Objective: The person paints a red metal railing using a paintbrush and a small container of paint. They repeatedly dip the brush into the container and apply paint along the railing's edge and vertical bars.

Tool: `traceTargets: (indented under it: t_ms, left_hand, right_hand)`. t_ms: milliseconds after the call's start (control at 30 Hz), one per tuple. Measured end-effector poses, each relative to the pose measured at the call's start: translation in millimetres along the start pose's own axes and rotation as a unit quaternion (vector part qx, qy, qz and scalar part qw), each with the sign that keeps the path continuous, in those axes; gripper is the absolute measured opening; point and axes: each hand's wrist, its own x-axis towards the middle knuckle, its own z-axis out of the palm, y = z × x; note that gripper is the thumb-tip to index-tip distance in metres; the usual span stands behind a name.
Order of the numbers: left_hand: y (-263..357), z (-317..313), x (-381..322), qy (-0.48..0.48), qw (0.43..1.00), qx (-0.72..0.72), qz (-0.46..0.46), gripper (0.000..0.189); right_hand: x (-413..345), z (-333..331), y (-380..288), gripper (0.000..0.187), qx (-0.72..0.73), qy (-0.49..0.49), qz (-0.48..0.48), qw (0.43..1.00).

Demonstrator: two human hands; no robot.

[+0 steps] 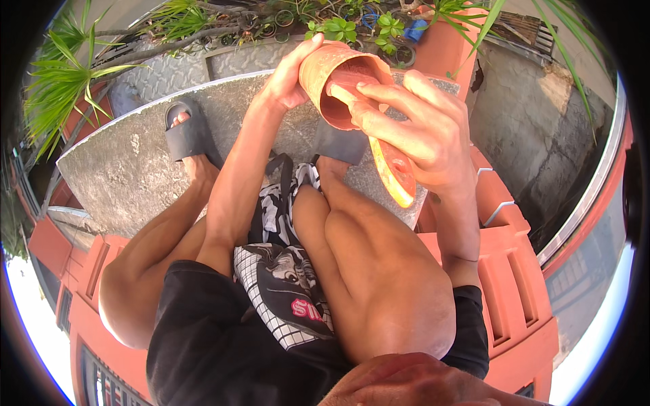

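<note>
A terracotta-coloured flower pot (325,81) is held tilted on its side above the concrete ledge, its mouth turned towards the lower right. My left hand (292,76) grips the pot around its base end. In my right hand (426,127) is a paintbrush (393,175), its orange-stained handle sticking out below the fingers. The brush's head reaches into the mouth of the pot, where the inner wall looks reddish and wet. The bristle tips are partly hidden by the pot and my fingers.
I squat on a rough concrete ledge (127,152) in dark slides (188,129). Leafy plants (340,30) and small pots line the far side. Spiky fronds (66,81) hang at left. An orange-painted balustrade (502,264) stands at right, beside a drop to lower ground.
</note>
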Motion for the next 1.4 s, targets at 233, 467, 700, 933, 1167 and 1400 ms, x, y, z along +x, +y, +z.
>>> traceTargets:
  t_ms: [233, 467, 700, 933, 1167, 1400]
  left_hand:
    - [3.9, 11.0, -9.8, 0.016, 1.000, -0.012, -0.001, 0.051]
    - [22.0, 38.1, -2.4, 0.095, 0.992, -0.018, 0.075, 0.041]
    - [6.6, 36.5, -4.9, 0.093, 0.988, -0.048, 0.117, 0.052]
    - [4.8, 41.0, 2.1, 0.124, 0.984, 0.062, 0.110, 0.059]
    - [52.5, 63.2, -8.3, 0.040, 0.996, 0.066, 0.054, 0.055]
    - [163.3, 64.6, -46.7, -0.190, 0.971, -0.006, -0.143, 0.056]
  right_hand:
    - [-0.7, 12.7, 11.8, 0.025, -0.049, 0.077, -0.086, 0.992]
    - [1.5, 14.8, 11.3, 0.030, -0.063, 0.225, -0.017, 0.972]
    - [7.9, 32.9, -22.2, 0.019, 0.254, 0.392, 0.301, 0.832]
    - [-5.0, 25.8, -9.4, 0.015, 0.418, 0.390, 0.409, 0.711]
    - [-11.1, -21.6, 5.8, 0.017, 0.462, 0.428, 0.344, 0.697]
    - [-1.5, -72.3, 31.0, 0.047, 0.702, 0.397, 0.253, 0.535]
